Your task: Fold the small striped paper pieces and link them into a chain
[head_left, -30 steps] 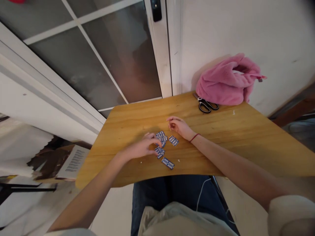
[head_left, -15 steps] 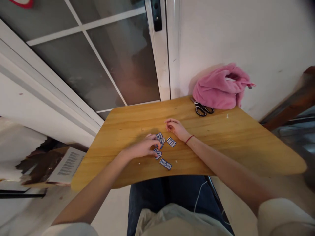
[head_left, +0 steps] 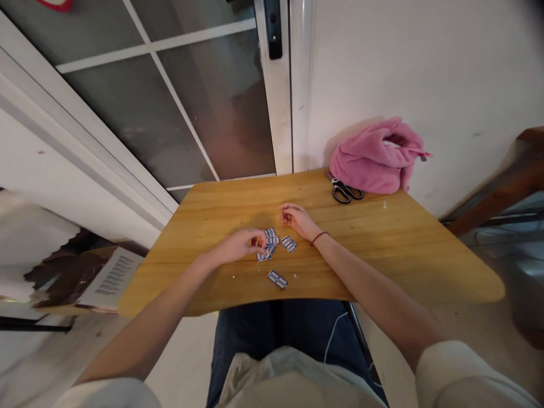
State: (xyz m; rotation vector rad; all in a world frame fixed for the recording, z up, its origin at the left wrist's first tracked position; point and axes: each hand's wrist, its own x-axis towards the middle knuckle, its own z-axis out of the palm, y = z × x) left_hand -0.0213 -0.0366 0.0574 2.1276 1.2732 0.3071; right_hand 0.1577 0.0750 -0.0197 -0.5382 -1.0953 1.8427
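Note:
My left hand (head_left: 242,245) is over the left side of a loose pile of blue-bordered white label stickers (head_left: 271,241). Its thumb and fingers are curved and apart, and I see nothing between them. To the right of the pile, my right hand (head_left: 297,220) rests on the table, fingers loosely bent with nothing visible in them. Between that hand and the pile lies a small piece of labels (head_left: 289,244). Another piece of the same labels (head_left: 277,279) lies by itself closer to the table's front edge.
The wooden table (head_left: 374,249) stands against a wall and a glazed door (head_left: 170,113). Black-handled scissors (head_left: 347,192) lie at its back, partly under a pink plush bag (head_left: 376,158). Tiny white scraps dot the top. An open cardboard box (head_left: 106,277) is on the left.
My left hand has drawn back a little up and left from the labels near it. The lower labels of the pile now lie closer to the rest. My right hand stays nearly still.

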